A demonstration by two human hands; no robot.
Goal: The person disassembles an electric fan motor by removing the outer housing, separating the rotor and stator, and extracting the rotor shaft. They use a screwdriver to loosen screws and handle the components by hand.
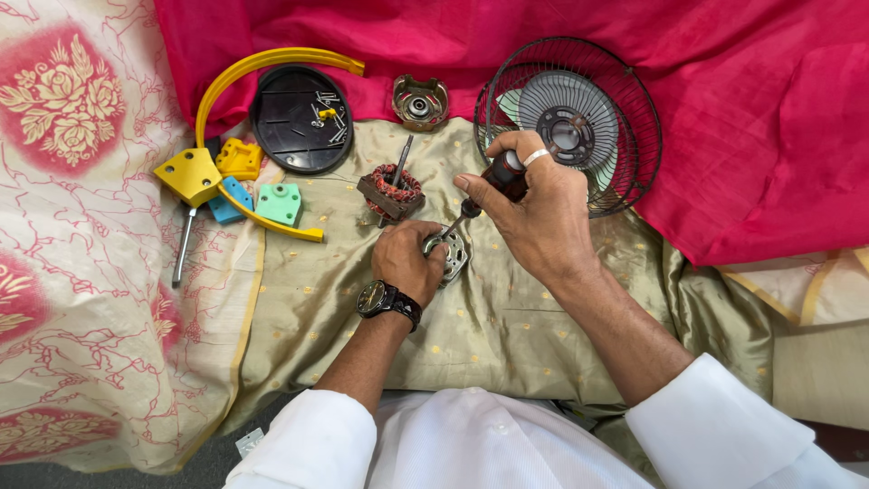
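Motor end cover [452,252], a silver metal plate, lies on the olive-gold cloth [489,335], pinned under the clenched fingers of the left hand [405,260]. One screwdriver [489,186], gripped by the right hand [539,213], has its tip on that plate. Just beyond stands one copper-wound stator [391,193] with its shaft. Farther back: one second metal cover [421,101], one wire fan guard [579,118] with blades, one black round base [299,118] holding loose screws, one yellow curved bracket [258,62]. Magenta fabric [742,109] lies behind.
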